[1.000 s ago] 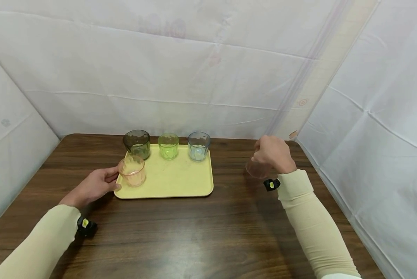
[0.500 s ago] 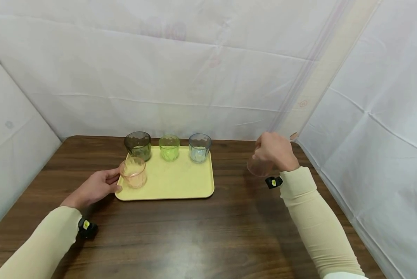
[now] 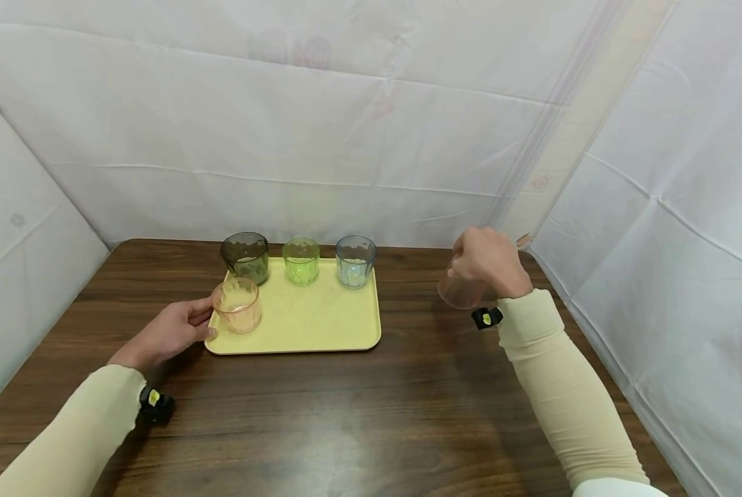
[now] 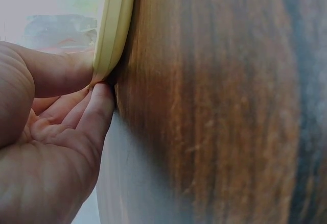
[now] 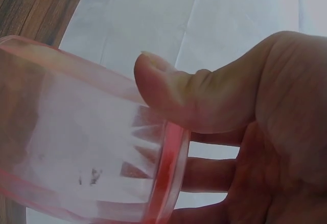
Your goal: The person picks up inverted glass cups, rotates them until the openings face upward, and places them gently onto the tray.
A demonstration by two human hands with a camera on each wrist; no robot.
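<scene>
Pink translucent plastic tumbler was held clear of the dark wooden table, to the right of the pale yellow rectangular plastic tray and well apart from it. The right hand gripped it near the rim: in the right wrist view the thumb lay across the outside of the wall and the fingers curled behind it, with the tumbler tilted on its side.

The left hand rested at the tray's left edge. In the left wrist view the thumb lay on top of the rim and the fingertips were tucked under it, a light pinch on the edge.

The tray carried four tumblers: a peach translucent one at the near left corner, just beside the left hand, and a smoke-grey one, a green one and a pale blue one in a row along the far edge.

Hazards, as judged:
- The grip sat high on a smooth, tilted wall; a slackened thumb could have let the tumbler slip and drop to the table.
- A lift or push of the pinched edge could have tipped the peach tumbler, which stood closest to that edge.
- A low sweep of the held tumbler across the tray could have struck the pale blue tumbler, the nearest of the row.
</scene>
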